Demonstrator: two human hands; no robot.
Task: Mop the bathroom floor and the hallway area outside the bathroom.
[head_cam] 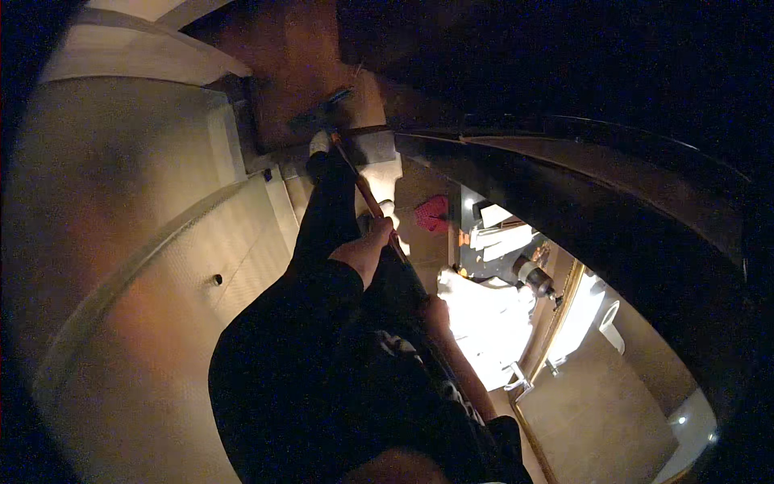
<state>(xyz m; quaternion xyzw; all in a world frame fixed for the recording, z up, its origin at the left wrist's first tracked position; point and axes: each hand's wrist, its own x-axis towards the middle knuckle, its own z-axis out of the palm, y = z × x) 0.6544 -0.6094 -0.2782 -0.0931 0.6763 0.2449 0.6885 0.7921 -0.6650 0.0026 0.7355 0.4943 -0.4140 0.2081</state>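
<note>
My left hand is closed around the middle of a long reddish-brown pole. Farther up the same pole, nearer my body, my right hand grips its dark part. The pole slants away over the floor, past my feet, to a dim teal head, apparently a broom or mop head. That head lies in shadow beside a doorway; its exact shape is blurred. A white-covered foot stands close to the pole's far end, and the other foot is partly hidden by the pole and my left hand.
To the right is a brightly lit white washbasin with a counter holding a dark bottle and other items, beside a gold-framed mirror. A pink dotted cloth or mat lies nearby. Pale walls curve along the left; a dark door edge crosses the upper right.
</note>
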